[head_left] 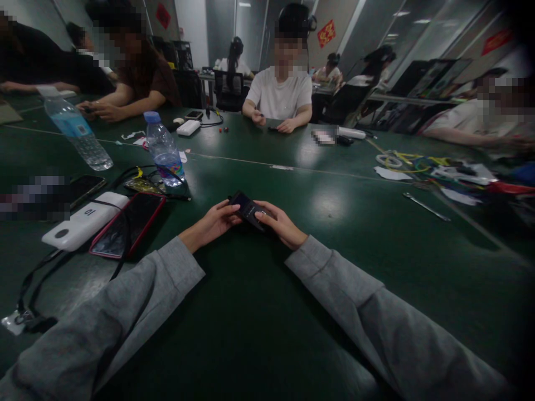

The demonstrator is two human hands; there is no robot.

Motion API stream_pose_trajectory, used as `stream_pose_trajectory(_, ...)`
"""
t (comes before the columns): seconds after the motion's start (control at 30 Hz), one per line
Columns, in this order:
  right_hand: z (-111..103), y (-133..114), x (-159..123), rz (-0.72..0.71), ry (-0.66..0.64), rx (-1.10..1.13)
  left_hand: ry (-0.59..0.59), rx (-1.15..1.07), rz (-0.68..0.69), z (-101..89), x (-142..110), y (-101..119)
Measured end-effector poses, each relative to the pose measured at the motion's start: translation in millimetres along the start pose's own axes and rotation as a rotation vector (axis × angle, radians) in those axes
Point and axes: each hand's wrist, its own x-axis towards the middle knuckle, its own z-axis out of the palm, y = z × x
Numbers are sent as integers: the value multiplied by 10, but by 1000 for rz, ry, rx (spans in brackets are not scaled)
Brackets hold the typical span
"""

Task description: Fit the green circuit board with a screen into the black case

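Holding a black device [247,208] in both hands [281,224].

At the centre of the dial, the left hand [216,224] and right hand [281,221] mask the edges of a black handheld device [247,207], its underside hidden and its markings too small to read. Gray sleeves [142,295] run out of frame at 8 and 4 o'clock. At 9, a pixelated patch [35,196] obscures whatever lies beside a dark phone [87,189]. A seated co-worker [278,92] at 12 holds something too small to identify, while cables [434,167] at 3 blur together near the shadowed right edge.
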Motion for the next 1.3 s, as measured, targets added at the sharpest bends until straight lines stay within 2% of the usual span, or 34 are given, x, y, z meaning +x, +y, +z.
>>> stream_pose_trajectory(0.3,2,-15,1,19,29,-4,-43,-9,24,-5,4,-7)
stream_pose_trajectory(0.53,28,-53,-12,131,102,138,-52,-161,-152,-8,4,53)
stream_pose_trajectory(0.67,46,-69,-16,144,126,158,5,-226,-166,6,-6,32)
stream_pose_trajectory(0.87,36,-30,-6,95,68,75,39,-241,-147,7,5,-14)
stream_pose_trajectory(1.07,18,-12,-5,51,24,-10,62,-287,-196,-6,-11,0)
stream_pose_trajectory(1.3,-13,6,-6,44,-17,-51,23,-350,-244,63,-43,-25)
